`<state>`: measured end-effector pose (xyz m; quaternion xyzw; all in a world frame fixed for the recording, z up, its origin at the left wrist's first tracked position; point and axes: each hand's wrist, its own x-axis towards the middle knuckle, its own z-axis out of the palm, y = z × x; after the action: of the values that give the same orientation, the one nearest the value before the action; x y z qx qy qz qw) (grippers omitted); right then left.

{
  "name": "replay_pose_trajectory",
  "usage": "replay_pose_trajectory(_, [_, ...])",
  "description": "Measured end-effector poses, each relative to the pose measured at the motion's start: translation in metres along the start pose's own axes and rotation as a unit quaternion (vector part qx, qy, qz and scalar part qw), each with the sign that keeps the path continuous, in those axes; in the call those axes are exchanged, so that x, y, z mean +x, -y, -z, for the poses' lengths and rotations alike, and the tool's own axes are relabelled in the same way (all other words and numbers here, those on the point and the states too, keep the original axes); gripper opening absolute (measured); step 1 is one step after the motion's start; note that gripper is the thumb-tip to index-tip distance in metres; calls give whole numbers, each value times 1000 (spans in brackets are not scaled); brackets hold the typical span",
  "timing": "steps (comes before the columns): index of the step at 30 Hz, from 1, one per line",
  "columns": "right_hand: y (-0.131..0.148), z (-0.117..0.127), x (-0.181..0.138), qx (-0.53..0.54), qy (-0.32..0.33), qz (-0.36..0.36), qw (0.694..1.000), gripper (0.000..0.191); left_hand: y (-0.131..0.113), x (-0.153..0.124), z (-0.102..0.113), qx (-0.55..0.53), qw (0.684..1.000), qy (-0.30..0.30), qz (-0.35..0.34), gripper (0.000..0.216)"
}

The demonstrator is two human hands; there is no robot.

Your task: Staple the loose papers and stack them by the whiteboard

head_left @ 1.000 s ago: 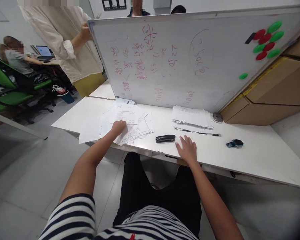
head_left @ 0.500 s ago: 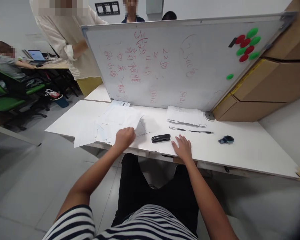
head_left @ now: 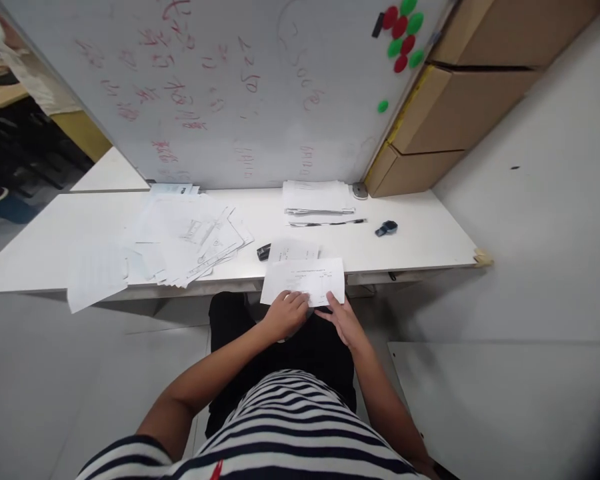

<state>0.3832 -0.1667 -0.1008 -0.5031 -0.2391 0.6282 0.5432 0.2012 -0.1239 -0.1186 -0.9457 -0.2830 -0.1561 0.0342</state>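
Printed paper sheets (head_left: 303, 272) are held over the front edge of the desk, one overlapping another. My left hand (head_left: 287, 312) grips their near edge with its fingers lying over the top. My right hand (head_left: 341, 319) pinches the near right corner, thumb above and fingers below. Whether the two sheets are separate or one folded piece, I cannot tell. Behind the paper's left side the end of a black stapler (head_left: 264, 252) shows; the rest is covered. To the left lies a spread heap of loose papers (head_left: 180, 237), some with drawings.
A whiteboard (head_left: 220, 93) with red writing and round magnets stands along the desk's back. Near it are a neat paper stack (head_left: 317, 198), a pen (head_left: 327, 223) and a dark watch (head_left: 387, 228). Cardboard boxes (head_left: 460, 107) rise at the right.
Both hands have come together at the desk's front edge and now hold printed sheets. The left hand moved right from the loose papers. The view has tilted down and turned right.
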Motion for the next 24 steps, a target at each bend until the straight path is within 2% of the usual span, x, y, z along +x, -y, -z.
replay_pose_trajectory(4, [-11, 8, 16, 11, -48, -14, 999, 53, -1, 2, 0, 7, 1000, 18, -10, 18])
replay_pose_trajectory(8, [-27, 10, 32, 10, -50, -12, 999, 50, -2, -7, -5, 8, 1000, 27, 12, 18])
replay_pose_trajectory(11, [-30, 15, 44, -83, -69, 23, 994, 48, 0, -15, -8, 6, 999, 8, 43, 17])
replay_pose_trajectory(13, [-24, 22, 52, -172, -117, 66, 976, 46, 2, -19, -8, 10, 997, -13, 70, 16])
replay_pose_trajectory(15, [-14, 28, 60, -205, -157, 102, 961, 46, 6, -22, -8, 16, 995, -35, 94, 15])
replay_pose_trajectory(18, [4, 35, 66, -143, -179, 131, 965, 46, 13, -27, -5, 24, 991, -72, 114, 14])
replay_pose_trajectory(21, [19, 39, 66, -15, -224, 172, 959, 48, 19, -34, 3, 20, 987, -100, 126, 12])
replay_pose_trajectory(23, [26, 42, 63, 72, -214, 176, 958, 49, 19, -38, 12, 9, 986, -111, 123, 13])
replay_pose_trajectory(24, [29, 43, 61, 100, -187, 161, 964, 48, 18, -39, 17, 3, 987, -115, 115, 13])
